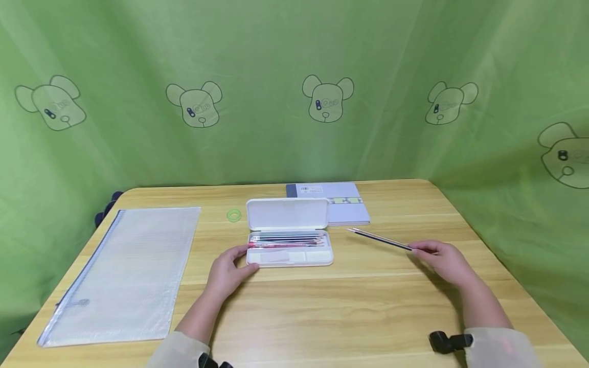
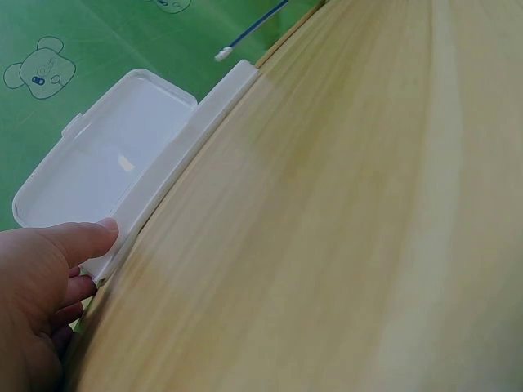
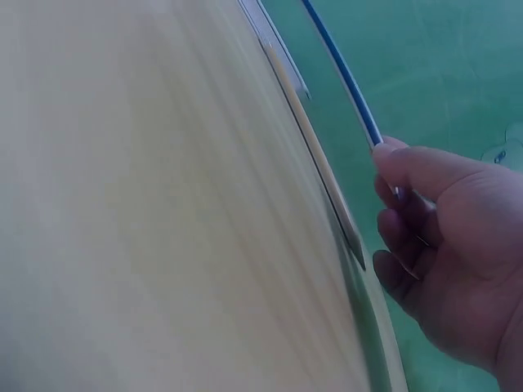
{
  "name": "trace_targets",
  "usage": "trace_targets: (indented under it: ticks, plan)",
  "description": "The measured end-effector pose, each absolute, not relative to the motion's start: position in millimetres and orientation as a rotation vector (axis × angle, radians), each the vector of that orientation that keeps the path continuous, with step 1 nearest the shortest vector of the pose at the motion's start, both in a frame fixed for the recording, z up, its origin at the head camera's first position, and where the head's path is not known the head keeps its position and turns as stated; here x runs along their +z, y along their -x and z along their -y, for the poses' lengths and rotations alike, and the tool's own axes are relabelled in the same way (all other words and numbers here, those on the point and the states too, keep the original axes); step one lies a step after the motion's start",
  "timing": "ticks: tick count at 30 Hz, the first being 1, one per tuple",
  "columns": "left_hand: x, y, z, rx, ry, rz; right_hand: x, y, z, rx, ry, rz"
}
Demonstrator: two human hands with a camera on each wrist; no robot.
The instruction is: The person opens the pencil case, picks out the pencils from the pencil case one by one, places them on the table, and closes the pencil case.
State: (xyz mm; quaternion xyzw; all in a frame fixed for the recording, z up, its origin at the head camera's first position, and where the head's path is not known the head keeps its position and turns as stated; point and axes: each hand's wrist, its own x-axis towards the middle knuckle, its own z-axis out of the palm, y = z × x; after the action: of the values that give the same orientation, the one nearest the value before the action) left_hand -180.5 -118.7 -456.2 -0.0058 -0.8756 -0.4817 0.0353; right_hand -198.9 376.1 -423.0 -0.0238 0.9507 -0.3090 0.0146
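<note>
We see the left hand (image 1: 230,271) gripping the left end of a white pencil case (image 1: 316,256), its thumb at the front edge and its fingers curled round the side. The right hand (image 1: 442,260), well apart from it, pinches the near end of a slim blue and pale pencil (image 1: 383,239) between thumb and fingers; whether a second one lies alongside it we cannot tell. That pencil slants from the fingers toward the case, its far end in the gap between case and right hand, above the counter (image 1: 331,317). Just right of the left hand, inside the case, we find several pencils (image 1: 287,239) lying side by side, with a red one (image 1: 279,245) nearer to us and a whitish slip (image 1: 274,256) in front. The lid (image 1: 288,214) stands raised behind them. Beyond the left hand, near the lid, lies a green ring (image 1: 233,220); behind the case, between the two hands, we see a pale notebook (image 1: 347,210), partly covered by the lid. Left of the left hand a translucent zip pouch (image 1: 124,271) lies flat. Farthest out, past both hands, hangs a green curtain (image 1: 257,41) with bear heads drawn on it.
</note>
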Motion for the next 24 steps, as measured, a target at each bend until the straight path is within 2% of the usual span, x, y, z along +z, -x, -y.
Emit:
trace_targets:
  ticks: [24]
  plan:
    - [-455.5, 180.2, 119.3, -1.469, 0.047, 2.681, -435.8, 207.8, -394.7, -0.845, 0.061, -2.964]
